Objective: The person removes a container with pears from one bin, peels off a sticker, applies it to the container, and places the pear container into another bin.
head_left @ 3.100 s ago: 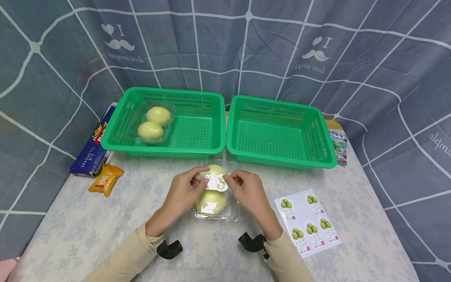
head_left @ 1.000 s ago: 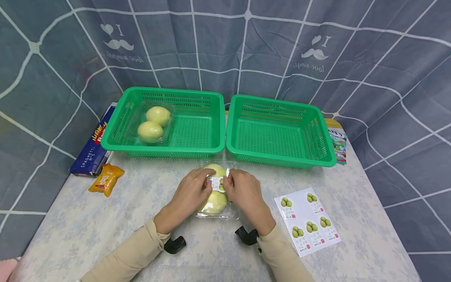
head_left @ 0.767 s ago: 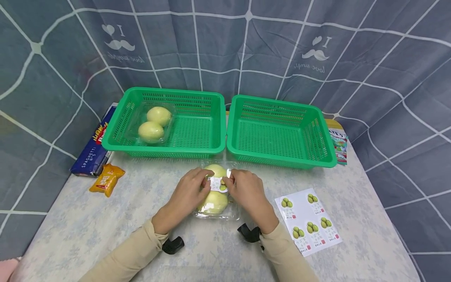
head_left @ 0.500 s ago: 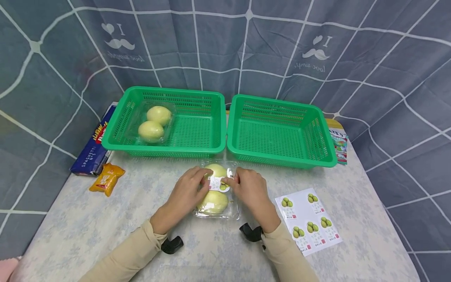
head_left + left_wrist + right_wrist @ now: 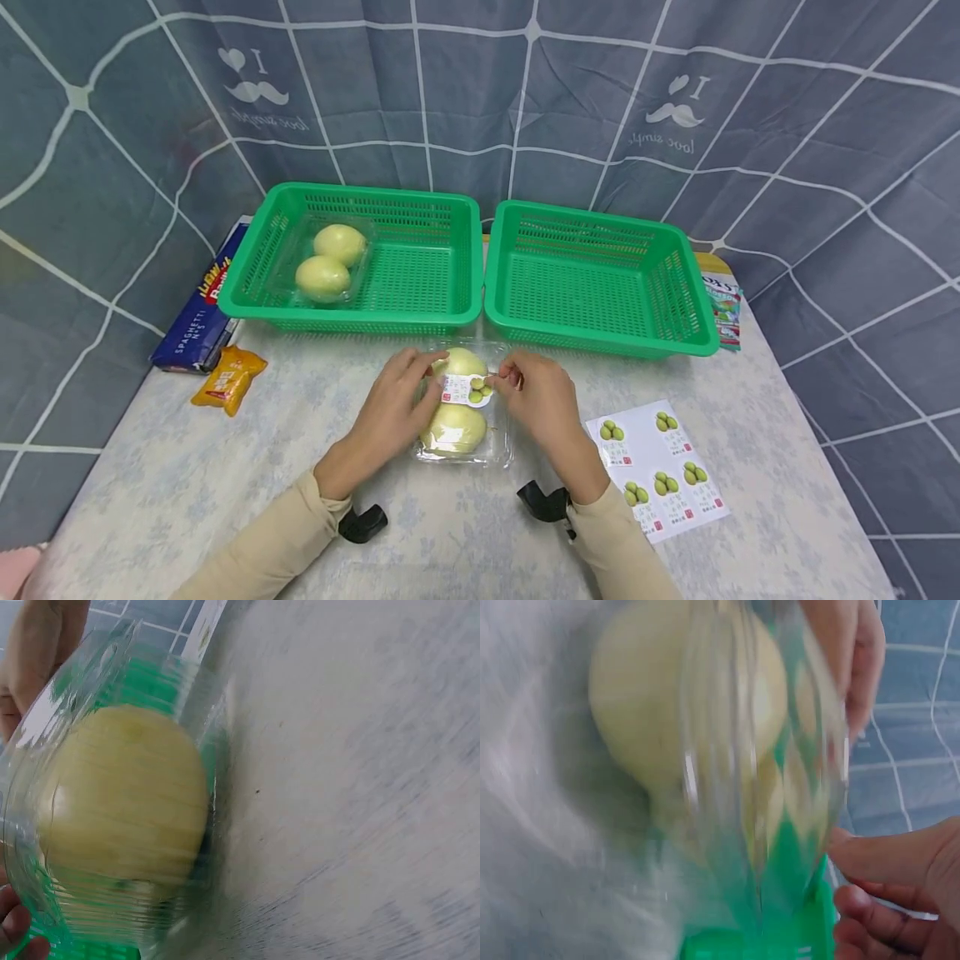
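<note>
In the head view a clear plastic clamshell box with two pale yellow melons lies on the table before me. A white sticker printed with green fruit lies across the lid between the melons. My left hand rests at the sticker's left end, its fingertips on the lid. At the right end, my right hand touches the sticker's edge with its thumb, other fingers loosely bent. The right wrist view shows that thumb against the lid's edge. One melon fills much of the left wrist view.
Behind stand two green baskets; the left basket contains another box of two melons, the right basket stands beside it. A sticker sheet lies at right. A spaghetti box and an orange packet lie at left.
The fingers bunched over the sticker have loosened and drawn outward; my right hand has shifted right, exposing more of the sticker. The box has stayed nearly in place.
</note>
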{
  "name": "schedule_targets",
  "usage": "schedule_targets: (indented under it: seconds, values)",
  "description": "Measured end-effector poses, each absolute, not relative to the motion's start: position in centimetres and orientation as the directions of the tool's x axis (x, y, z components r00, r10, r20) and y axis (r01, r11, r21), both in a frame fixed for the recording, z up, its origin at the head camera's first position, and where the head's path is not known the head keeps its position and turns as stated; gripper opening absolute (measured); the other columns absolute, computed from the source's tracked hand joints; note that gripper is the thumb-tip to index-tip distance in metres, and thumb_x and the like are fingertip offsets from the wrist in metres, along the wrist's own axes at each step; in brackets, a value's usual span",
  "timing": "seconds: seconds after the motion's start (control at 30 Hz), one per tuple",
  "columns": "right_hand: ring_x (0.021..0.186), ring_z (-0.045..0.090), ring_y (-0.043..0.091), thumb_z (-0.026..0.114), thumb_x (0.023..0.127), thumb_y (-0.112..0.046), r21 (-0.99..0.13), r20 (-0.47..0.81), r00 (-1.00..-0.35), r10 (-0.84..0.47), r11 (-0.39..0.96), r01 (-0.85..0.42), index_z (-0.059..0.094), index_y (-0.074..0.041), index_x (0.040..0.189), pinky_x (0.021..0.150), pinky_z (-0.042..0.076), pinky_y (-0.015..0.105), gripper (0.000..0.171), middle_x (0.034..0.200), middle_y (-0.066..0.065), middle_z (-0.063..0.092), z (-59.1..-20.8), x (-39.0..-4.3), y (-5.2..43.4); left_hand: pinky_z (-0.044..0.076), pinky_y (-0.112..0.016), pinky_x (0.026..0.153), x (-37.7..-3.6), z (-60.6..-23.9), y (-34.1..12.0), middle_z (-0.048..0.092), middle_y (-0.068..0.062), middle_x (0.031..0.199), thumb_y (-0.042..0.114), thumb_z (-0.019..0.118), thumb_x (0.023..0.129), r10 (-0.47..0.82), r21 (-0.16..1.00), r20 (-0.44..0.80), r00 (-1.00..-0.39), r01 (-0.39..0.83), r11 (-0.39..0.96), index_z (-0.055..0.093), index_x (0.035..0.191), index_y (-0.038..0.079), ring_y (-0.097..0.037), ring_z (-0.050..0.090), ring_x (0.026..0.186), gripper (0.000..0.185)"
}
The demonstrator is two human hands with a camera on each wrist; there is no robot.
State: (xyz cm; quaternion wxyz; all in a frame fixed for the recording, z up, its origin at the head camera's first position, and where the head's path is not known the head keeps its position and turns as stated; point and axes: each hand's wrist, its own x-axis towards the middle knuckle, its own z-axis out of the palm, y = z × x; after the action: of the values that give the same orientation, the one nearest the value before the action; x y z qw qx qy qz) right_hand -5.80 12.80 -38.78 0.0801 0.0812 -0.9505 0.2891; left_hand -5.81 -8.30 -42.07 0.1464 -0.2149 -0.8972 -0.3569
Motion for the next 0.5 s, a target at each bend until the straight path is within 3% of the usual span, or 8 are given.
schedule_targets:
  seconds: [0.1,0.23,0.37,0.5]
  values:
    - [0.091,0.068,0.022,0.079,0.087,-0.021,-0.535,0.278,-0.942,-0.188,0.784,-0.315,0.074,-0.012,0.093,0.074,0.057,0.037,0.012,0.093,0.003,0.072,-38.7,-5.1,12.2,0.05,-0.042,0.094,-5.5,-42.1,-8.4,0.063,-0.01,0.121,0.017,0.06,0.099,0.351,0.551,0.397,-0.848,0.526,0.647,0.058,0.139,0.006,-0.026,0.057,0.114,0.041]
    - [0.123,0.063,0.027,0.074,0.092,-0.019,-0.513,0.27,-0.909,-0.317,0.752,-0.415,0.072,-0.006,0.121,0.102,0.054,0.045,0.032,0.128,0.009,0.07,-39.0,-4.3,11.7,0.03,-0.064,0.118,-5.0,-42.3,-8.5,0.043,-0.014,0.157,0.026,0.05,0.105,0.471,0.49,0.304,-0.828,0.56,0.668,0.041,0.154,0.009,-0.035,0.037,0.147,0.052]
    - [0.139,0.052,0.03,0.069,0.096,-0.021,-0.512,0.188,-0.902,-0.39,0.745,-0.428,0.061,-0.004,0.138,0.116,0.043,0.047,0.046,0.146,0.009,0.058,-39.4,-3.7,11.6,0.013,-0.071,0.121,-4.5,-42.5,-8.7,0.023,-0.008,0.168,0.036,0.043,0.108,0.522,0.443,0.197,-0.83,0.551,0.708,0.027,0.16,0.012,-0.034,0.018,0.157,0.06]
    - [0.145,0.045,0.032,0.063,0.1,-0.026,-0.512,0.139,-0.9,-0.413,0.748,-0.422,0.054,-0.002,0.144,0.12,0.036,0.052,0.051,0.152,0.011,0.052,-39.9,-3.2,11.7,0.007,-0.07,0.122,-4.3,-42.5,-8.8,0.018,-0.002,0.169,0.041,0.039,0.108,0.539,0.433,0.14,-0.831,0.541,0.721,0.024,0.161,0.014,-0.03,0.011,0.159,0.061]
